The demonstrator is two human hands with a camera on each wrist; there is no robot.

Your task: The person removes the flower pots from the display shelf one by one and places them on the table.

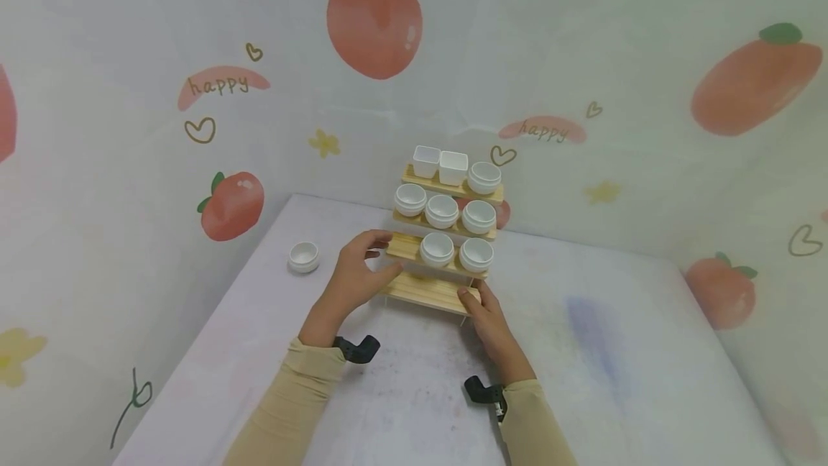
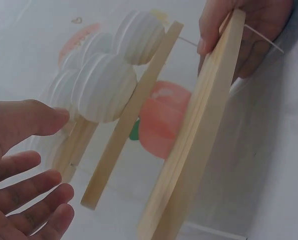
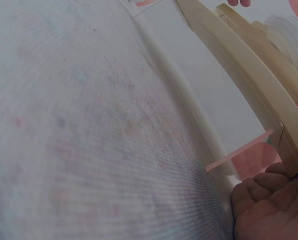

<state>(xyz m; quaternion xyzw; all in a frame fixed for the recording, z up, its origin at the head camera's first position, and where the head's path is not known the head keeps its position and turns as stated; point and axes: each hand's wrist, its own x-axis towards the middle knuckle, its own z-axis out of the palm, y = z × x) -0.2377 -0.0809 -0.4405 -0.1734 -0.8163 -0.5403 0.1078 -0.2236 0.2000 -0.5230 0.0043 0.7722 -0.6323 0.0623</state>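
A tiered stand of pale wooden boards [image 1: 430, 293] carries white cups. Its top board holds two square cups [image 1: 453, 167] and a round one; three round cups [image 1: 442, 211] line the board below. Lower down, two round cups [image 1: 436, 249] sit towards the right of the third board. My right hand [image 1: 493, 322] grips the right end of the lowest board, thumb on top, fingers underneath. At the stand's left end is my left hand [image 1: 352, 275], thumb and fingers spread apart; in the left wrist view its fingers [image 2: 34, 195] hold nothing.
A single round white cup [image 1: 303, 257] stands on the table [image 1: 414, 387] left of the stand. Behind is a white backdrop [image 1: 479, 42] printed with fruit. Thin clear legs [image 3: 243, 148] support the lowest board. Dark wrist mounts [image 1: 358, 349] are on both forearms.
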